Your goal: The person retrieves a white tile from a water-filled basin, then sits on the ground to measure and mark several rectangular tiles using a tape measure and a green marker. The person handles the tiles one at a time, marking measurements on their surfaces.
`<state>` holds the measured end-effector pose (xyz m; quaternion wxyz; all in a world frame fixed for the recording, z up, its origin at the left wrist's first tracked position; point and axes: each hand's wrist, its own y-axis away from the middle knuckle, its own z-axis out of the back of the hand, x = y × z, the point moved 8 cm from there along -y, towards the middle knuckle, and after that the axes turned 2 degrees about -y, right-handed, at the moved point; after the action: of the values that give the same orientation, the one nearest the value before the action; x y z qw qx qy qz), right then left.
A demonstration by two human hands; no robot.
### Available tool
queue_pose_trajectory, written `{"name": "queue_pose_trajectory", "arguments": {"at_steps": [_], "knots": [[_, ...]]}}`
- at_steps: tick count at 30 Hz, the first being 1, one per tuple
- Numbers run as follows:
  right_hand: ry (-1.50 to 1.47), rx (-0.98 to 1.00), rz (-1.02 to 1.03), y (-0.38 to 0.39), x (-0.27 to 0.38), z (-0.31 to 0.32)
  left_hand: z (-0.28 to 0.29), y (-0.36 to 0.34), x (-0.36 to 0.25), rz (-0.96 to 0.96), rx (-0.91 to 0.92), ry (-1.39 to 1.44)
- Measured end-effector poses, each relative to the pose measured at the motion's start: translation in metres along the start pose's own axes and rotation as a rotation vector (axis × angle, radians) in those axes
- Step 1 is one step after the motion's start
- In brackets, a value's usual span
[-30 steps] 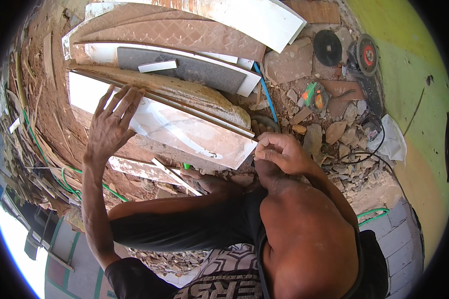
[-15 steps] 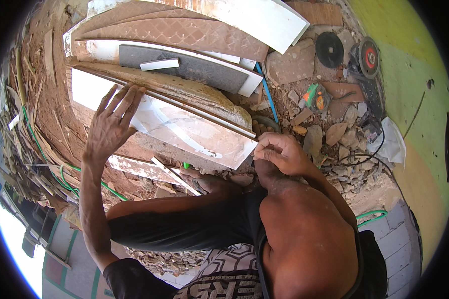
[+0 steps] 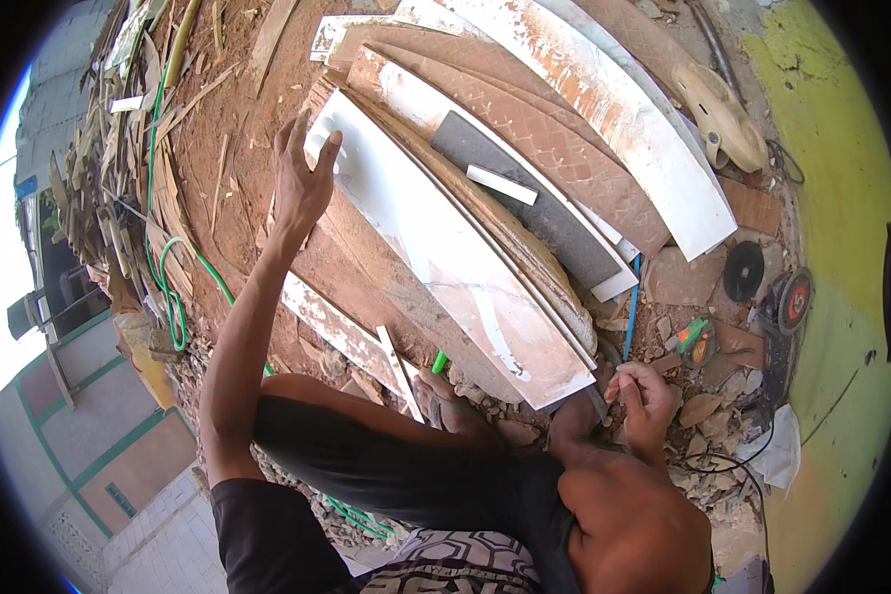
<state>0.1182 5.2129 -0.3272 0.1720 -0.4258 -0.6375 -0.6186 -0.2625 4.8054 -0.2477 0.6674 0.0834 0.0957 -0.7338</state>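
From the person's head, one wide fisheye camera looks down, near above both hands (image 3: 305,183).

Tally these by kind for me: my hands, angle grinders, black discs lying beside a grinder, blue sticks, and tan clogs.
Hands: 2, left hand and right hand
Angle grinder: 1
Black disc beside the grinder: 1
Blue stick: 1
Tan clog: 1
Total: 6

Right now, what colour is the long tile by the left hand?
Long tile: white, smeared brownish; head view.
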Motion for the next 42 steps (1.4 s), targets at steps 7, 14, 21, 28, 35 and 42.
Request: {"name": "queue_pose_trajectory", "arguments": {"at_steps": [7, 14, 21, 28, 35, 42], "knots": [[-0.07, 0.135, -0.108, 0.0, 0.015, -0.034, -0.02, -0.018, 0.02, 0.171, 0.061, 0.147], [-0.035, 0.07, -0.166, -0.005, -0.01, -0.026, -0.018, -0.018, 0.023, 0.259, 0.045, 0.138], [-0.051, 0.144, -0.137, -0.006, -0.015, -0.028, -0.016, -0.018, 0.019, 0.234, 0.0, 0.148], [-0.084, 0.152, -0.13, -0.008, -0.019, -0.027, -0.017, -0.016, 0.017, 0.221, -0.048, 0.171], [-0.03, 0.167, -0.103, -0.009, -0.01, -0.031, -0.025, -0.016, 0.041, 0.36, -0.027, 0.314], [-0.034, 0.163, -0.196, -0.007, -0.008, -0.038, -0.025, -0.009, 0.061, 0.557, 0.028, 0.892]]}}
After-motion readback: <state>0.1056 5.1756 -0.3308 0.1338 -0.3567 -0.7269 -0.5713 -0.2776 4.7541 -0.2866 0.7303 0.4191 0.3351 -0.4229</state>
